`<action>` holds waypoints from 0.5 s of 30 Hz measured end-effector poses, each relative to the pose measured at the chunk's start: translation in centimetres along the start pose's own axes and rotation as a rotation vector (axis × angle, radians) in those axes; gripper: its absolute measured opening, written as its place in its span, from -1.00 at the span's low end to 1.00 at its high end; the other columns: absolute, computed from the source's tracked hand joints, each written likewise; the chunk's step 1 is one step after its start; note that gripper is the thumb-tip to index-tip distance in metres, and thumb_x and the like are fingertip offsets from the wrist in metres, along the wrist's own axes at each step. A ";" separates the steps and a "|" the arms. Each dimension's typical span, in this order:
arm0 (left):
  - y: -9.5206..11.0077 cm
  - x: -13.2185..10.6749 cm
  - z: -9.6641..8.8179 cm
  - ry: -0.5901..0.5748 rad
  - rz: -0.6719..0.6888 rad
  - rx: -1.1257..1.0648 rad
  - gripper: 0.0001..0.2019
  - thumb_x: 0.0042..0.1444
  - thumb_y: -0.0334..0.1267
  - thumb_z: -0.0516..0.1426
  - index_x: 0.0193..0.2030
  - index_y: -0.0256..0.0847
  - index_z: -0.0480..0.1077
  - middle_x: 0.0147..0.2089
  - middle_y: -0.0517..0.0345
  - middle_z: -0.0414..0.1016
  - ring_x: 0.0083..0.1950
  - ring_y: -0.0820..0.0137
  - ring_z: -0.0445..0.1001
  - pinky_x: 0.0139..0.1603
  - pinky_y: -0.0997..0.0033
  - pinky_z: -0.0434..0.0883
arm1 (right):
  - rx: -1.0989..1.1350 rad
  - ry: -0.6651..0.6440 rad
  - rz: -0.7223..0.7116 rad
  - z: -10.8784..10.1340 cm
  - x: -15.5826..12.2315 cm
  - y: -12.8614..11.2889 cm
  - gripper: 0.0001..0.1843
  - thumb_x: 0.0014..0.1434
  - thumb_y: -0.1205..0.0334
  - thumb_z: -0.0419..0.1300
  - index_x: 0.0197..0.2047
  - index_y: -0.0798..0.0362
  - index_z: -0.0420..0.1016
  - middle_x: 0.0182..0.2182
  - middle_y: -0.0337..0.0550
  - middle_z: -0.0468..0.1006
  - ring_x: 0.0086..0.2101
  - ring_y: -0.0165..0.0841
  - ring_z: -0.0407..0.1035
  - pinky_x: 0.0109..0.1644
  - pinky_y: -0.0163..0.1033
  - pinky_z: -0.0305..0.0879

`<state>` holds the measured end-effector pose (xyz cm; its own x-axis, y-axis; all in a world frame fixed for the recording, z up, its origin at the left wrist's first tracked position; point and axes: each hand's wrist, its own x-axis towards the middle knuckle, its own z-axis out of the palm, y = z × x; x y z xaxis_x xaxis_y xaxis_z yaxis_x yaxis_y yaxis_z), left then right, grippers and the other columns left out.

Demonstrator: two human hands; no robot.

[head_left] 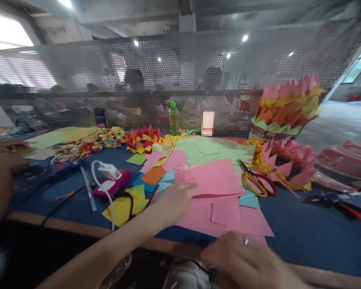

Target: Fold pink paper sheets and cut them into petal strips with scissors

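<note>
My left hand [173,200] reaches forward over the blue table [303,228] and rests on a loose pile of pink paper sheets [216,192], fingers stretched toward the top sheet. My right hand [243,261] is low at the near table edge with its fingers curled; what it holds is hidden and blurred. Scissors with red and yellow handles [258,182] lie just right of the pink pile. Light green sheets [213,152] lie behind the pink ones.
Another person's hands [6,154] work at the far left. A pink phone [111,185] with white charger and cables lies left of my arm. Folded paper flowers [285,106] stand at the right, a green bottle [173,118] at the back, a glue gun [339,200] at the right edge.
</note>
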<state>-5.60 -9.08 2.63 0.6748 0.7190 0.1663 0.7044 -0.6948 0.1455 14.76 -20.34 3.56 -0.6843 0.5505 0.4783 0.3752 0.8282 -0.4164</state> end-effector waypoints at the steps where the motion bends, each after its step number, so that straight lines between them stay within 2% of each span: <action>1: 0.0 -0.1 0.1 0.009 0.008 -0.002 -0.52 0.06 -0.53 -0.05 0.14 -0.26 0.30 0.14 -0.01 0.42 0.12 0.29 0.42 0.10 0.31 0.35 | -0.105 0.030 0.046 -1.4 0.1 0.7 -0.65 0.24 0.36 0.04 0.09 0.01 0.34 -0.14 -0.06 0.57 -0.12 -0.34 0.45 -0.03 -0.31 0.39; 4: 0.2 -0.1 0.4 0.012 0.012 0.004 -0.50 0.05 -0.55 -0.06 0.16 -0.29 0.28 0.16 -0.02 0.41 0.13 0.30 0.40 0.13 0.30 0.33 | -0.421 0.006 0.202 -4.8 0.1 3.5 -0.54 0.19 0.33 0.10 0.17 0.03 0.28 0.07 0.02 0.43 0.05 -0.21 0.33 0.10 -0.10 0.33; 6: 0.3 -0.1 0.5 0.015 -0.001 0.001 -0.51 0.07 -0.54 -0.07 0.16 -0.28 0.28 0.15 -0.02 0.41 0.12 0.30 0.41 0.13 0.28 0.34 | -0.523 -0.063 0.217 -5.8 0.1 5.7 -0.52 0.17 0.32 0.10 0.18 0.04 0.28 0.13 0.04 0.37 0.10 -0.15 0.29 0.12 0.00 0.30; 7: 0.3 -0.1 0.5 0.019 -0.012 -0.003 -0.51 0.08 -0.54 -0.08 0.16 -0.27 0.28 0.15 -0.01 0.41 0.12 0.30 0.41 0.12 0.27 0.34 | -0.546 -0.119 0.204 -6.1 0.0 6.8 -0.49 0.16 0.38 0.08 0.19 0.04 0.27 0.14 0.04 0.36 0.11 -0.16 0.27 0.14 0.01 0.28; 9: 0.2 -0.1 0.5 0.026 -0.029 -0.012 -0.52 0.10 -0.53 -0.09 0.16 -0.25 0.28 0.13 0.00 0.43 0.09 0.30 0.43 0.10 0.27 0.36 | -0.575 -0.205 0.173 -6.3 0.0 8.6 -0.35 0.02 0.52 0.04 0.22 0.09 0.24 0.16 0.08 0.35 0.15 -0.14 0.23 0.17 0.05 0.23; 12: 0.2 -0.1 0.4 0.028 -0.032 -0.021 -0.53 0.11 -0.53 -0.10 0.14 -0.22 0.30 0.12 0.01 0.44 0.08 0.31 0.43 0.08 0.28 0.37 | -0.538 -0.349 0.185 -6.5 0.3 9.9 -0.14 -0.18 0.59 0.02 0.27 0.12 0.18 0.21 0.09 0.28 0.21 -0.11 0.13 0.23 0.11 0.12; 15: 0.3 -0.1 0.2 0.031 -0.022 -0.024 -0.53 0.09 -0.54 -0.10 0.12 -0.21 0.30 0.12 0.01 0.44 0.07 0.31 0.43 0.09 0.28 0.36 | -0.409 -0.466 0.184 -7.0 1.3 9.8 -0.07 -0.17 0.58 0.02 0.33 0.05 0.08 0.26 -0.01 0.21 0.24 -0.19 0.06 0.28 0.03 0.06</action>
<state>-5.43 -9.37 2.43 0.6516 0.7337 0.1926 0.7134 -0.6790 0.1732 21.92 -10.82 5.50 -0.7509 0.6604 0.0032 0.6577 0.7482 -0.0872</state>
